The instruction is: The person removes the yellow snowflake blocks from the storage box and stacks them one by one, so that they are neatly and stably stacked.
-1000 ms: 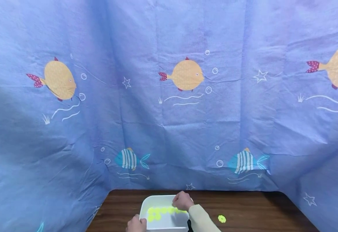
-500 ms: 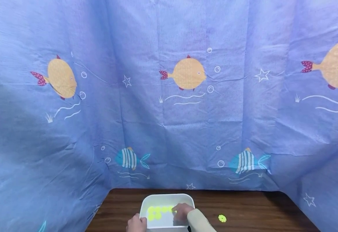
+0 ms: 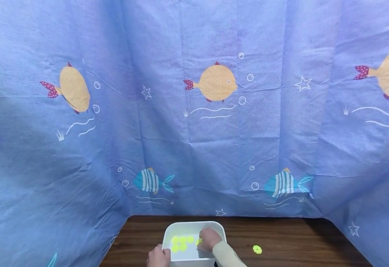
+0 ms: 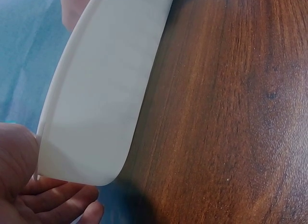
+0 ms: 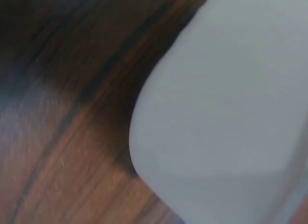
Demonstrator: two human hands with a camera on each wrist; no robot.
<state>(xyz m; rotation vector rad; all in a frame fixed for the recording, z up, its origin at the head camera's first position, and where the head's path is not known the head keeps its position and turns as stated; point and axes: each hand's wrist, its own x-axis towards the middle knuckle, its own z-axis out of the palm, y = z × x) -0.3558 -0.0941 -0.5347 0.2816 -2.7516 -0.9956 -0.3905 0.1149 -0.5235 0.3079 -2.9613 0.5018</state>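
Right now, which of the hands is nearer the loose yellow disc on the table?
Right. The right hand is inside the tub, on the side toward the disc; the left hand grips the tub's near-left corner, farther away.

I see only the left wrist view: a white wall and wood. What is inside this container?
Observer: Several yellow-green discs lie in the white tub.
Operator: Where is the right hand?
Observer: The right hand is down inside the tub, beside the discs.
Operator: Is any disc outside?
Observer: Yes, one lone disc lies on the wooden table, to the right of the tub.
Operator: And the left hand?
Observer: The left hand holds the tub's near left corner.
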